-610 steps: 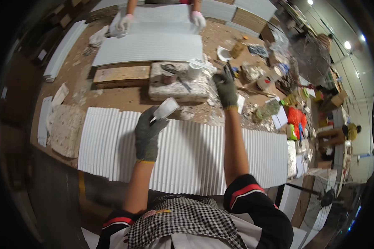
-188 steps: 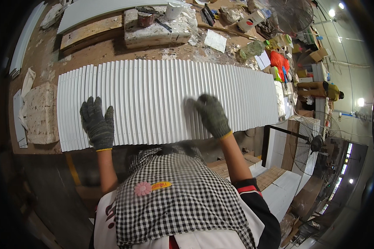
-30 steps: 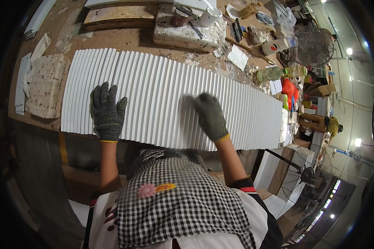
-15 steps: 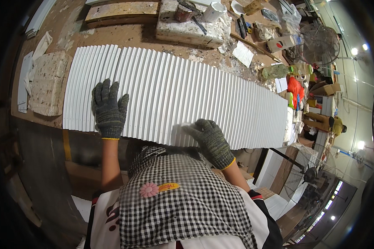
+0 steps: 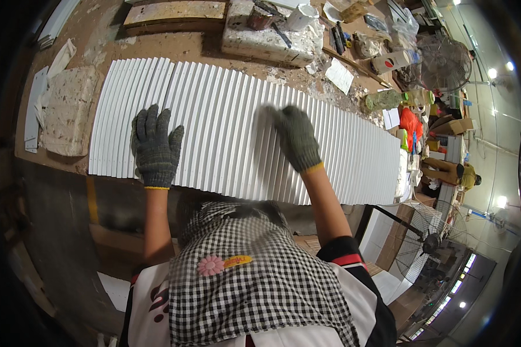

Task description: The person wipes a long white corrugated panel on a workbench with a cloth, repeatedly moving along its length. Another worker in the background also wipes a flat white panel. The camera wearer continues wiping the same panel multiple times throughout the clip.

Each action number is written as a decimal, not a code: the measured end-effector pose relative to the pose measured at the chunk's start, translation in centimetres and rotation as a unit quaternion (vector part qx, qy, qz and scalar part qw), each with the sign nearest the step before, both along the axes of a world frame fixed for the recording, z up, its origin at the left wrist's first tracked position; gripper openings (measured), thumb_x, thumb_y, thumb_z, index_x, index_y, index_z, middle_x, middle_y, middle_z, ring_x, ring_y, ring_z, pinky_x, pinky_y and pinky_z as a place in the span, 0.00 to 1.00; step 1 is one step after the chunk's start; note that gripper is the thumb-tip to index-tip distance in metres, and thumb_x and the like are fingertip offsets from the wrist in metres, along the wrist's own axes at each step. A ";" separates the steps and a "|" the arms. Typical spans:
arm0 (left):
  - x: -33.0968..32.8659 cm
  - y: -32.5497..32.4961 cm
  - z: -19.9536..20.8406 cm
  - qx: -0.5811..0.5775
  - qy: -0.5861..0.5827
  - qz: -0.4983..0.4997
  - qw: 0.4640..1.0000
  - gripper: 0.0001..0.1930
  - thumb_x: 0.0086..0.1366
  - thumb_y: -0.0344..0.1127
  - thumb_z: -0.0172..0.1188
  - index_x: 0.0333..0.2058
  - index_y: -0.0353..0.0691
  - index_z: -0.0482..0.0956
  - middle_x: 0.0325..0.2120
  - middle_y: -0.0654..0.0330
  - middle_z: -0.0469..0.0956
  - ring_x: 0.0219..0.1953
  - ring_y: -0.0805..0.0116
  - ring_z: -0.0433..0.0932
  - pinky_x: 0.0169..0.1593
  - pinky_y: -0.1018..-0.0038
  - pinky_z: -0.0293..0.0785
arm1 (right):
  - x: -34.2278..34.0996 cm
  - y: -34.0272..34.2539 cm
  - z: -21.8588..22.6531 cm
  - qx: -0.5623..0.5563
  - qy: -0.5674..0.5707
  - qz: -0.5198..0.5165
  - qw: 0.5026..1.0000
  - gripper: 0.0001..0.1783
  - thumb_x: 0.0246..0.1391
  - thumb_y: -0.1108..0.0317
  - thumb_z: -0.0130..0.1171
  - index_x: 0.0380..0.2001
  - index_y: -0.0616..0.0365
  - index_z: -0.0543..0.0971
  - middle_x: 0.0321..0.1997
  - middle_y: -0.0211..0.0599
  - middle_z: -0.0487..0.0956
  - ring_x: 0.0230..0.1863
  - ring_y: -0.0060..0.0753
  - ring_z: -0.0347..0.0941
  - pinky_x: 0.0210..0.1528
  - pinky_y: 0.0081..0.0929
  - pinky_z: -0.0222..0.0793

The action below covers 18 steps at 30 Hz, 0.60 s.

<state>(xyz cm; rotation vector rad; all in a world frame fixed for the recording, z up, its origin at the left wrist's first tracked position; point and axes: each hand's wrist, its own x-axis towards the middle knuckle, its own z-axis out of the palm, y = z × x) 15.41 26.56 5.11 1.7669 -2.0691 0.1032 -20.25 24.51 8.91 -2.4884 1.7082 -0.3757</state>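
Note:
A long row of narrow white strips (image 5: 214,121) lies side by side across the workbench, with a slim gap toward its left part. My left hand (image 5: 156,144), in a dark knitted glove with a yellow cuff, rests flat on the strips at the left, fingers outstretched and open. Over the middle of the row is my right hand (image 5: 296,139), gloved the same way. Its fingers look curled together, and their tips are smeared by motion. Whatever they may hold is hidden. A shadow falls on the strips beside it.
A paint-stained foam block (image 5: 69,113) sits left of the strips. Another stained block (image 5: 260,46) behind them carries a dark pot (image 5: 260,18) and a white cup (image 5: 301,17). Bottles (image 5: 382,100) and a fan (image 5: 443,63) stand at the right. A person (image 5: 451,172) is farther off.
My right hand has moved away from me across the strips, from their near edge to about the middle. My left hand stays on the strips, nearly in place.

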 end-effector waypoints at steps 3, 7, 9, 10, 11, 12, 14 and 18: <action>0.0 -0.1 0.0 0.013 -0.005 0.013 1.000 0.27 0.72 0.46 0.70 0.65 0.42 0.79 0.68 0.49 0.74 0.72 0.41 0.68 0.74 0.45 0.67 | 1.0 8.5 3.2 0.074 0.031 0.069 0.994 0.28 0.61 0.78 0.62 0.64 0.48 0.80 0.33 0.33 0.68 0.38 0.32 0.72 0.35 0.32 0.73; -0.1 -0.2 0.0 0.013 -0.025 0.016 0.999 0.27 0.72 0.46 0.69 0.65 0.42 0.79 0.68 0.49 0.74 0.72 0.42 0.68 0.74 0.46 0.68 | 2.7 13.8 6.6 0.313 0.055 0.069 0.945 0.21 0.61 0.69 0.71 0.58 0.51 0.84 0.49 0.42 0.82 0.48 0.38 0.79 0.55 0.39 0.81; -0.1 -0.2 0.0 0.010 -0.024 0.014 1.000 0.27 0.71 0.46 0.70 0.64 0.42 0.79 0.68 0.49 0.74 0.72 0.42 0.68 0.73 0.46 0.68 | 3.1 13.3 7.0 0.257 0.036 0.051 0.964 0.19 0.63 0.71 0.68 0.57 0.51 0.85 0.44 0.41 0.83 0.44 0.38 0.80 0.51 0.38 0.83; -0.1 -0.2 0.0 0.004 -0.022 0.009 1.000 0.27 0.71 0.46 0.70 0.64 0.42 0.80 0.68 0.49 0.74 0.72 0.42 0.68 0.73 0.46 0.68 | 3.2 12.1 6.5 0.271 0.027 0.022 0.962 0.18 0.64 0.72 0.67 0.56 0.51 0.85 0.41 0.41 0.83 0.41 0.39 0.80 0.48 0.38 0.84; -0.1 -0.2 0.0 -0.002 -0.018 0.004 1.000 0.27 0.71 0.46 0.70 0.64 0.42 0.80 0.68 0.49 0.75 0.71 0.42 0.68 0.73 0.46 0.69 | 2.8 11.4 6.4 0.116 0.022 0.056 0.991 0.20 0.64 0.77 0.63 0.58 0.52 0.84 0.36 0.39 0.82 0.36 0.40 0.80 0.41 0.36 0.83; 0.0 -0.1 0.1 -0.011 -0.008 0.000 1.000 0.26 0.71 0.46 0.70 0.64 0.42 0.80 0.67 0.49 0.75 0.71 0.42 0.69 0.73 0.46 0.69 | 2.8 9.4 5.2 0.186 0.020 0.000 0.982 0.23 0.64 0.76 0.63 0.61 0.45 0.83 0.34 0.39 0.76 0.36 0.35 0.75 0.40 0.34 0.80; 0.0 0.0 0.1 -0.006 -0.009 0.000 1.000 0.26 0.71 0.46 0.71 0.63 0.43 0.80 0.67 0.50 0.75 0.71 0.42 0.69 0.73 0.46 0.69 | 2.2 6.7 3.2 0.078 -0.041 -0.027 0.996 0.24 0.65 0.76 0.62 0.63 0.46 0.82 0.37 0.42 0.78 0.38 0.38 0.78 0.41 0.36 0.81; 0.3 -0.3 0.0 -0.008 0.006 -0.012 1.000 0.26 0.71 0.47 0.70 0.64 0.43 0.80 0.67 0.50 0.75 0.71 0.42 0.69 0.72 0.46 0.70 | 2.1 8.0 1.6 0.103 -0.039 -0.056 0.992 0.23 0.64 0.75 0.62 0.62 0.46 0.82 0.37 0.40 0.78 0.44 0.37 0.79 0.48 0.42 0.81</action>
